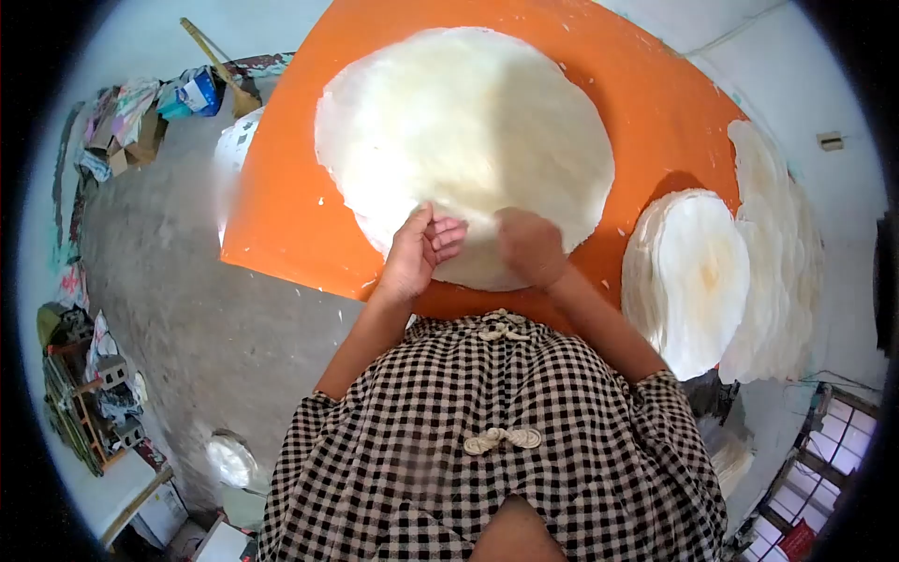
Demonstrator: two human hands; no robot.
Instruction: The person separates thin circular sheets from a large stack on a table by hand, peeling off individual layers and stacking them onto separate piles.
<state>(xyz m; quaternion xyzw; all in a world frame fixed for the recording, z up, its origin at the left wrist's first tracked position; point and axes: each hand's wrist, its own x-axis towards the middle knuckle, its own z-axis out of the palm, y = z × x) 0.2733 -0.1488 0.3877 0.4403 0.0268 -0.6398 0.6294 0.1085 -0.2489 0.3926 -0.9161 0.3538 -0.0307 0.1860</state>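
Note:
A large, pale, thin round pancake-like sheet (403, 112) lies flat on the orange tabletop (290, 225), with a ragged edge. Over its near part is my left hand (426, 245), turned on its side, with the thumb raised and the fingers loosely bent and apart from it. I see nothing held there. Just to the right, my right hand (532, 245) is above the same sheet, smeared by motion, its fingers bent inward and mostly hidden. Whether it grips anything is unclear.
A stack of folded pale sheets (698, 281) sits at the table's right side, beside overlapping sheets (773, 234) along the wall. Small white flakes dot the orange surface. A broom (225, 70) and boxes (192, 94) stand at the far left; blocks (114, 373) are at lower left.

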